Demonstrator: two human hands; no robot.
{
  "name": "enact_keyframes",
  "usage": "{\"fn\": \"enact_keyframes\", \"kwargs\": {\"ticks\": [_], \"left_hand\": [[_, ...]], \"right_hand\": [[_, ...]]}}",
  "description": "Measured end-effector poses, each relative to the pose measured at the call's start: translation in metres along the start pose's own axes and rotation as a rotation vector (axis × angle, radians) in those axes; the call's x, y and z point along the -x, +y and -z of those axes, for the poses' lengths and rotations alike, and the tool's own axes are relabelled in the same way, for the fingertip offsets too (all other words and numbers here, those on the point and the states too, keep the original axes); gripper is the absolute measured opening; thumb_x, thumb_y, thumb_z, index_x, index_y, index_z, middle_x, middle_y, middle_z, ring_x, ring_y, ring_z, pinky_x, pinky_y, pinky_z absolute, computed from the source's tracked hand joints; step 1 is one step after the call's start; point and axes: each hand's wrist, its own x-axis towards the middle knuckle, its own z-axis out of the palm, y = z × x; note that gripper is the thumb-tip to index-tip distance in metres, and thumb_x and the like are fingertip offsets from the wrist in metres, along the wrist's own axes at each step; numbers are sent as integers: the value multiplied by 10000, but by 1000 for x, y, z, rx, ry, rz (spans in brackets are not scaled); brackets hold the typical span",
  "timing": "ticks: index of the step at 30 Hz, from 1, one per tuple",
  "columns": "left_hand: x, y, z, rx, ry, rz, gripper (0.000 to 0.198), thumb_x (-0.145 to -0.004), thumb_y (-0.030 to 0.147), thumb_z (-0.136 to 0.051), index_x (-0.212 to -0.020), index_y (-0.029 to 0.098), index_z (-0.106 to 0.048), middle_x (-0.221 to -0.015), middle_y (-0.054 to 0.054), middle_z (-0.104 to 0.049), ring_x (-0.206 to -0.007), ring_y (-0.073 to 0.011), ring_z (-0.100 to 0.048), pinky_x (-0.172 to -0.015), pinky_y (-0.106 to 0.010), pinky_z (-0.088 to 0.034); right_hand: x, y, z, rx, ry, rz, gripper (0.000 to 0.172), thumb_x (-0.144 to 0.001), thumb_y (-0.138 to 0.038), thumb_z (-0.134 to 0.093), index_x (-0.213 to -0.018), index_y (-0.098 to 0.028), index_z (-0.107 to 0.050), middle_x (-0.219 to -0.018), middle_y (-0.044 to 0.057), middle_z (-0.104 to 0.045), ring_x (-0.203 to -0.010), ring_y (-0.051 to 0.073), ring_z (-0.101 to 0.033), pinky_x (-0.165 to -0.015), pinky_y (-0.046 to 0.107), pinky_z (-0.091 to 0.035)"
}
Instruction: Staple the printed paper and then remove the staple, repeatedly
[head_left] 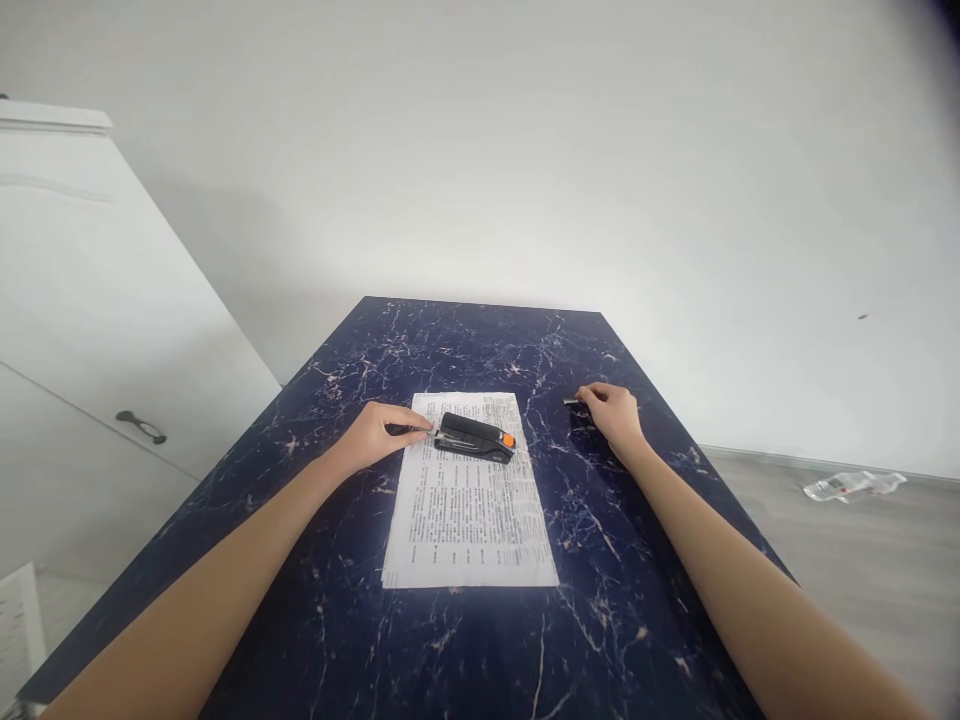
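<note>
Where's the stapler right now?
In the head view, the black stapler lies across the top part of the printed sheets in the middle of the table, left hand at its left end, right hand apart on the right.

- Expect bright, even, diffuse light across the whole frame; its source lies outside the view.
- Note that the wall darkens softly beside the cabinet.
- Look for only a thin, soft-edged shadow where the stapler lies on the paper.
- Read the paper as near white: you see its print as grey lines, not as legible words.
- Trace the pale veins over the entire dark table; its top looks matte.
- Allow for wide-angle distortion: your forearms stretch toward the lower corners, and the top right corner is vignetted dark.
- Treat the small dark piece at your right hand as too small to resolve.
</note>
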Motion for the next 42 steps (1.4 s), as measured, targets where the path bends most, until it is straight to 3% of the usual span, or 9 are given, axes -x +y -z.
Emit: {"fn": "enact_keyframes", "kwargs": {"ticks": [10,15,17,19,22,24,27,34,42], "left_hand": [[4,-10,15,-168,-80,-128,241,-953,358,-656,-1148,352,-797,-1185,-35,-781,-1082,-237,-745,-1056,-458,-571],[3,-19,20,-118,-38,-111,188,-916,376,-696,-1042,338,-830,-1111,-28,-802,-1017,-237,-768,-1024,-435,-593],[2,-22,19,-97,-45,-129,191,-927,375,-683,-1047,343,-828,-1117,-22,-801,-1011,-228,-769,-999,-416,-606],[1,-25,18,-88,-61,-169,193,-939,369,-669,-1044,339,-828,-1119,-18,-800,-1012,-221,-768,-974,-393,-617],[-1,-26,16,-99,-57,-221,180,-943,361,-664,-984,319,-834,-1078,-13,-807,-985,-218,-771,-945,-377,-625],[-1,-26,14,-104,-54,-232,175,-943,359,-663,-963,314,-831,-1069,-11,-807,-964,-216,-772,-932,-379,-628],[-1,-21,9,-88,-74,-245,178,-951,340,-651,-951,305,-826,-1061,-16,-806,-945,-210,-771,-925,-379,-628],[1,1,0,4,-55,-206,120,-920,306,-706,-898,283,-821,-1018,-17,-808,-914,-199,-771,-911,-349,-624],[1,22,-30,26,-123,-174,70,-847,242,-777,-905,253,-814,-876,-6,-807,-777,-172,-755,-756,-270,-596]], "right_hand": [[3,-6,5,4,46,37,311,-864,-399,-561,-786,-180,-768,-764,72,-749,-738,247,-642,-720,342,-434],[30,-48,4,5,211,421,318,-980,-386,-518,-802,-198,-703,-821,82,-692,-850,254,-608,-858,403,-470],[54,-76,-4,-122,58,590,285,-1013,-371,-516,-863,-208,-696,-885,81,-701,-898,249,-620,-876,414,-496],[80,-102,-15,-221,-225,701,240,-1023,-392,-540,-1055,-217,-700,-1065,96,-715,-1029,255,-640,-916,425,-523],[111,-126,-32,-195,-457,702,453,-940,-444,-696,-1337,-251,-592,-1244,105,-683,-1137,280,-634,-935,449,-554],[119,-129,-38,-180,-470,664,478,-931,-388,-715,-1368,-263,-569,-1228,96,-698,-1108,271,-659,-929,449,-566],[116,-122,-40,-234,-447,617,337,-939,-292,-698,-1270,-260,-641,-1143,66,-743,-1013,232,-707,-900,411,-586],[109,-114,-30,-405,-398,620,290,-896,-306,-747,-1177,-237,-724,-1072,72,-775,-941,238,-737,-837,405,-606],[111,-116,-29,-476,-574,758,317,-883,-357,-776,-1165,-216,-740,-986,67,-767,-848,204,-711,-797,381,-599]]}}
